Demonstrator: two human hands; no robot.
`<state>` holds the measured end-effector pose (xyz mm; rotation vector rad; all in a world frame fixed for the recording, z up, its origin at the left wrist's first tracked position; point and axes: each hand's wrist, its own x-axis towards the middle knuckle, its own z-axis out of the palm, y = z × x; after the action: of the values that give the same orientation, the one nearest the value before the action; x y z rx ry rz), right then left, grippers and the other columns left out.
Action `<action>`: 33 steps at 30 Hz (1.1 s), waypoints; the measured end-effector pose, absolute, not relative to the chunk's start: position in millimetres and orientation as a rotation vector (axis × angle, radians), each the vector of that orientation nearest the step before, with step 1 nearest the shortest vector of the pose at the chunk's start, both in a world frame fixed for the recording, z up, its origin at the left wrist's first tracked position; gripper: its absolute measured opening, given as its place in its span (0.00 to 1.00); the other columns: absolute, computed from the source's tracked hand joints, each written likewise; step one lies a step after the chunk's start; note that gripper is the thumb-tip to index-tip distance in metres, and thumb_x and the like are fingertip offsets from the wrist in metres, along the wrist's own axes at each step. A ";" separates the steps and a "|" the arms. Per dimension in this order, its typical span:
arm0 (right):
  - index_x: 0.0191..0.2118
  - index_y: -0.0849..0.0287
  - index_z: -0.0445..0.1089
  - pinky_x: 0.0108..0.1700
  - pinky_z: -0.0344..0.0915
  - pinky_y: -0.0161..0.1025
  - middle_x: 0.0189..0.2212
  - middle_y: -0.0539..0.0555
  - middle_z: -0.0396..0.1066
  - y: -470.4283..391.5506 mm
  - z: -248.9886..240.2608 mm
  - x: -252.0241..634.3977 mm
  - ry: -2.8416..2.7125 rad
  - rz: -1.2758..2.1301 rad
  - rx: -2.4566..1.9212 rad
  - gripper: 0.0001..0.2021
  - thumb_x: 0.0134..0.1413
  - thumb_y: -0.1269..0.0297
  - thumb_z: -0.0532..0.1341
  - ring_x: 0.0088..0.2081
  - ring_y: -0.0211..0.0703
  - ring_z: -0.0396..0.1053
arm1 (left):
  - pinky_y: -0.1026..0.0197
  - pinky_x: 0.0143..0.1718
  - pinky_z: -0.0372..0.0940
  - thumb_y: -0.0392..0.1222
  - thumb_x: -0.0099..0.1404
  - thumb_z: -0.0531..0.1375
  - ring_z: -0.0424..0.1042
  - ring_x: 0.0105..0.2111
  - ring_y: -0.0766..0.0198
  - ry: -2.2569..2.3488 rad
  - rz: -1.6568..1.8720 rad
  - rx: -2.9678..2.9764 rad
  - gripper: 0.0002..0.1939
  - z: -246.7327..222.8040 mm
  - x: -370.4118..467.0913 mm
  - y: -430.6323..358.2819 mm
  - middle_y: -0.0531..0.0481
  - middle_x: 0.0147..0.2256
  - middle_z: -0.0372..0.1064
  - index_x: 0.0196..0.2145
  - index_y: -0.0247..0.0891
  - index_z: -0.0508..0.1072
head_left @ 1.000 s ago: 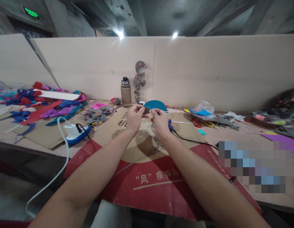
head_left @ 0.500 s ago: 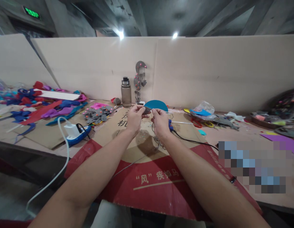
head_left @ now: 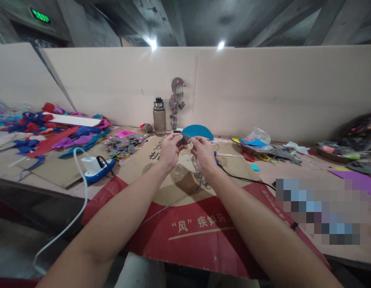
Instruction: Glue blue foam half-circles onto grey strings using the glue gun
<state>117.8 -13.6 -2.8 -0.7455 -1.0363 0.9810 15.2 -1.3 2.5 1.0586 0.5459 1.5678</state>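
Grey felt piece (head_left: pixel 184 138) pinched between left hand (head_left: pixel 170 149) and right hand (head_left: pixel 202 152).

- Cardboard sheet (head_left: pixel 185 224): matt brown board with a red printed band.
- Water bottle (head_left: pixel 159 117): smoky translucent plastic, metal-looking cap.
- Grey cutouts (head_left: pixel 123 145): soft, matt felt.
- Power strip (head_left: pixel 98 169): glossy blue plastic.

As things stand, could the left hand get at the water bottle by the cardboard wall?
Probably yes. The left hand would first have to let go of the small grey piece it pinches with the right hand. The bottle stands upright just beyond it, with only flat cardboard between.
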 end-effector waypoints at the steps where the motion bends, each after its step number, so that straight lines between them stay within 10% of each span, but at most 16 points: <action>1: 0.26 0.58 0.64 0.21 0.49 0.30 0.24 0.46 0.66 -13.2 -2.9 118.6 -1.056 0.977 -0.744 0.10 0.41 0.58 0.63 0.20 0.29 0.52 | 0.69 0.23 0.64 0.34 0.57 0.58 0.71 0.25 0.70 0.548 1.537 1.043 0.01 2.9 14.9 -0.9 0.50 0.26 0.70 0.29 0.35 0.67; 14: 0.28 0.60 0.69 0.31 0.59 0.36 0.24 0.49 0.68 -15.4 -3.7 124.6 -1.172 0.634 -0.929 0.08 0.45 0.60 0.60 0.26 0.36 0.62 | 0.66 0.24 0.65 0.34 0.53 0.64 0.70 0.26 0.69 0.685 1.488 1.455 0.12 -7.6 20.8 0.6 0.46 0.34 0.72 0.36 0.35 0.67; 22: 0.30 0.58 0.70 0.40 0.60 0.40 0.29 0.53 0.71 -21.7 -2.7 125.0 -1.439 0.382 -1.012 0.06 0.51 0.65 0.56 0.33 0.42 0.66 | 0.67 0.15 0.55 0.41 0.60 0.59 0.63 0.15 0.71 0.928 1.486 1.694 0.08 -9.8 12.5 1.5 0.51 0.23 0.68 0.25 0.37 0.72; 33: 0.37 0.59 0.64 0.36 0.61 0.38 0.29 0.50 0.67 -12.5 -11.7 134.9 -1.315 0.410 -1.039 0.09 0.49 0.62 0.59 0.30 0.38 0.64 | 0.70 0.18 0.56 0.37 0.60 0.58 0.71 0.28 0.67 0.852 1.387 1.362 0.04 -3.8 15.4 -4.6 0.46 0.32 0.72 0.31 0.34 0.72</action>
<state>134.9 -12.5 -11.7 -1.0392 -1.3149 0.4097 15.4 -4.6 -3.8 1.3615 0.8525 1.3866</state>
